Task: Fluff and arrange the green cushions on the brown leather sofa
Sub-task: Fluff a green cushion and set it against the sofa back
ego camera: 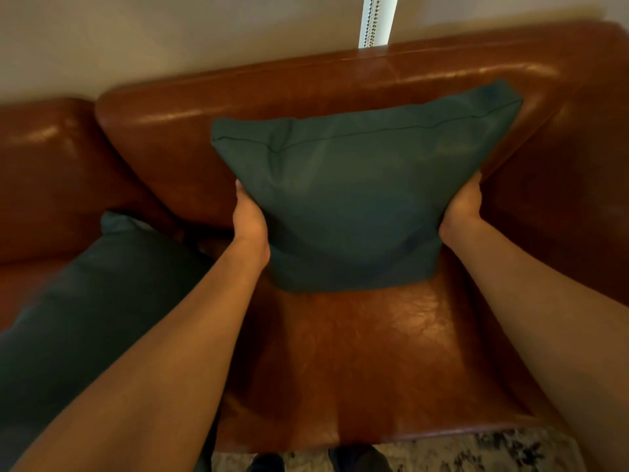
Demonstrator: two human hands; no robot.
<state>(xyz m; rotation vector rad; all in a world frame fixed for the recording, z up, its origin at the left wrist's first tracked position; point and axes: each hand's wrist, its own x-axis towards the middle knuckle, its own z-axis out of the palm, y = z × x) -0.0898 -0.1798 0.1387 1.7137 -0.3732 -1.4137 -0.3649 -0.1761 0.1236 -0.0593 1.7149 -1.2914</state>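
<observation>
Two hands clamped one green cushion point(347, 199) mid-frame: our left hand point(250, 221) gripped its left edge, our right hand point(464, 206) its right edge. It stood upright on the brown leather sofa point(374, 352) seat, leaning on the backrest. A second green cushion point(88, 301) lay flat at lower left. Patterned rug point(493, 451) showed along the bottom edge.

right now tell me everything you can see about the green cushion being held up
The green cushion is square, dark green, soft matte fabric with a seam line near its top edge. It stands upright on the sofa seat, leaning toward the backrest. The left hand and right hand press its two sides.
</observation>
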